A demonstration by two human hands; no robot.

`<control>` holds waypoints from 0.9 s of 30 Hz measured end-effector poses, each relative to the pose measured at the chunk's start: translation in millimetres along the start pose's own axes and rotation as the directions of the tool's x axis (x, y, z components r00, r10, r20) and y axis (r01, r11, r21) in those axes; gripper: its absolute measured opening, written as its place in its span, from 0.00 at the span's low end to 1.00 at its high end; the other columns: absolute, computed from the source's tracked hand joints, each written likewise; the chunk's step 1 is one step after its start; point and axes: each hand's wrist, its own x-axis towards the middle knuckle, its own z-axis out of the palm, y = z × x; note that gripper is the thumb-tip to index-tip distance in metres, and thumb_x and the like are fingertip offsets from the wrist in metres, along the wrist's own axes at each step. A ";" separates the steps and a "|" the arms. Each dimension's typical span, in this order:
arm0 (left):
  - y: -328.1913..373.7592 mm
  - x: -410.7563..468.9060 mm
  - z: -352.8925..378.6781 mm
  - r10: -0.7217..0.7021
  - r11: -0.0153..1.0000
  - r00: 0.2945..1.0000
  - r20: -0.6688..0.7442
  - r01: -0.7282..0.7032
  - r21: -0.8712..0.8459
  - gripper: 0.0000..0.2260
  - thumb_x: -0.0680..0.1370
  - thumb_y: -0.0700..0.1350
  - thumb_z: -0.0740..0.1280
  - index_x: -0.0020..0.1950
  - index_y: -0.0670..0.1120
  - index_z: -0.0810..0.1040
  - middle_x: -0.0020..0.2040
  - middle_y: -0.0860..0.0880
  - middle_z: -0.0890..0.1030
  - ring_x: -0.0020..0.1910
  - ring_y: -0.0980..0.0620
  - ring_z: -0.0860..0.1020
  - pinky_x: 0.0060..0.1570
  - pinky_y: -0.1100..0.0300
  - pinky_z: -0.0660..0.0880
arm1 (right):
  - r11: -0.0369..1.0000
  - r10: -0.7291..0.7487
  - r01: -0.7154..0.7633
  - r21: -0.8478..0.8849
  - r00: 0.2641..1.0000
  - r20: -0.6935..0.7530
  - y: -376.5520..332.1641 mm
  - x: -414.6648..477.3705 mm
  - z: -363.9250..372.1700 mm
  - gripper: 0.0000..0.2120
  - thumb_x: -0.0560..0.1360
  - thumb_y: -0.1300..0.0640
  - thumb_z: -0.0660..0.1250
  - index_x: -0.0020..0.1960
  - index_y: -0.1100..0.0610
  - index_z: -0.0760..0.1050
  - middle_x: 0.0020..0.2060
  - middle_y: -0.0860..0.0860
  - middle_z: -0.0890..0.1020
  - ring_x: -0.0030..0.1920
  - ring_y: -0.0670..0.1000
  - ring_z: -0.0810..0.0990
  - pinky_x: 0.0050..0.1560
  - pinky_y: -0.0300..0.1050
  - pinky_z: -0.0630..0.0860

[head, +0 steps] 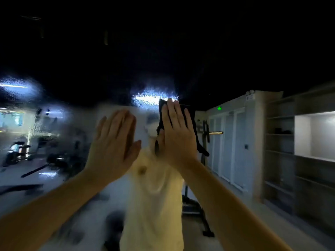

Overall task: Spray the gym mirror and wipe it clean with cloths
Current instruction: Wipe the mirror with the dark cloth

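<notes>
Cloth [161, 115] pressed flat on wet mirror [72, 124] under straight-fingered right hand [176, 134]; left hand [114, 142] flat, released

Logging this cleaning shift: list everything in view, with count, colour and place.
mirror: one, wet with spray droplets, fills the view
cloth: one, black, on the mirror under the right hand
ceiling light reflection: one, white, above the cloth
sign: one, green, right of the cloth
doors: several, white, right of centre
shelves: one unit, grey, far right
exercise machine: at least one, dark, lower left
shirt reflection: one, pale yellow, bottom centre
left hand: one, fingers straight, left of the cloth
right hand: one, fingers straight, pressing the cloth
</notes>
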 end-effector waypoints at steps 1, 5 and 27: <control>-8.8 9.0 -0.7 -0.008 1.000 1.000 0.002 0.008 0.013 0.32 0.82 0.55 0.62 0.80 0.37 0.64 0.80 0.36 0.64 0.79 0.35 0.63 0.78 0.36 0.58 | 0.998 -0.062 0.063 -0.026 0.997 0.040 7.7 -0.4 -1.4 0.32 0.82 0.50 0.45 0.84 0.61 0.51 0.83 0.58 0.54 0.83 0.57 0.49 0.83 0.56 0.44; -33.1 38.1 4.3 0.006 0.999 1.000 -0.007 -0.006 0.039 0.34 0.84 0.58 0.54 0.83 0.36 0.58 0.83 0.37 0.57 0.84 0.39 0.54 0.82 0.40 0.51 | 0.991 0.103 -0.099 -0.084 0.994 0.042 83.8 -0.6 -6.3 0.32 0.82 0.50 0.46 0.83 0.61 0.52 0.83 0.58 0.53 0.83 0.57 0.51 0.82 0.57 0.50; -75.7 38.5 5.8 0.183 0.983 0.979 -0.095 -0.180 0.036 0.29 0.85 0.52 0.53 0.82 0.36 0.61 0.83 0.37 0.60 0.83 0.39 0.59 0.81 0.36 0.54 | 0.957 -0.233 0.248 -0.154 0.967 0.105 -20.6 79.3 -9.2 0.31 0.85 0.50 0.50 0.84 0.59 0.45 0.84 0.57 0.46 0.83 0.55 0.44 0.83 0.55 0.44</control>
